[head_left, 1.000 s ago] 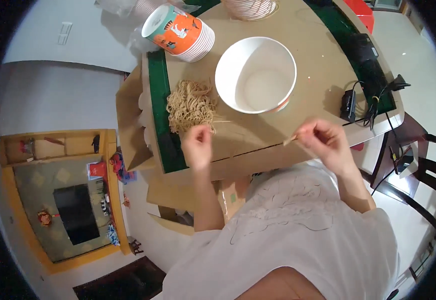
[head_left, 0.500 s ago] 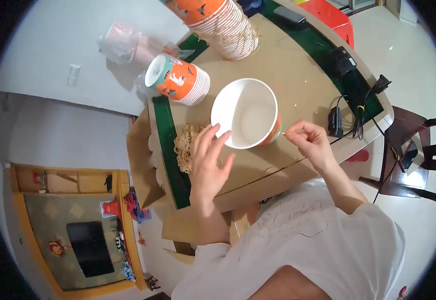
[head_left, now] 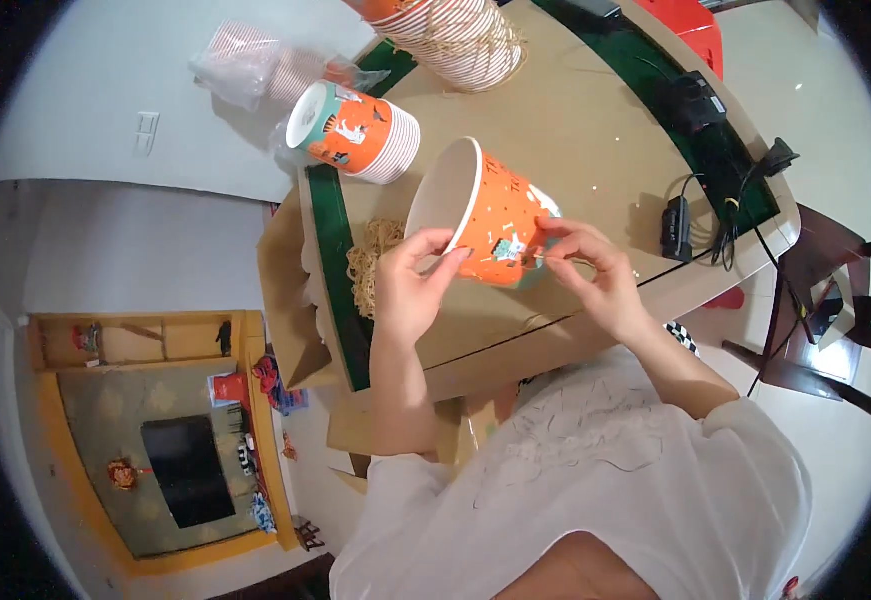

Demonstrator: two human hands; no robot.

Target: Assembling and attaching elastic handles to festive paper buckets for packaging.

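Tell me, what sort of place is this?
Likely a home's living room: a dark flat screen sits within a wooden wall unit, and dark wooden furniture stands to the right of the table.

The far end of the tall stack of orange-printed, tan-string-wound paper buckets point(head_left: 446, 45) is cut off by the upper edge, as is part of the red plastic stool point(head_left: 681, 35). The bare left hand point(head_left: 411, 285) covers part of the tangled tan string pile point(head_left: 369, 258). The tiny pale piece point(head_left: 540, 257) at the bare right hand's point(head_left: 596, 275) fingertips is too small to identify; the wall of the tilted orange paper bucket point(head_left: 501, 205) hides its inner floor.
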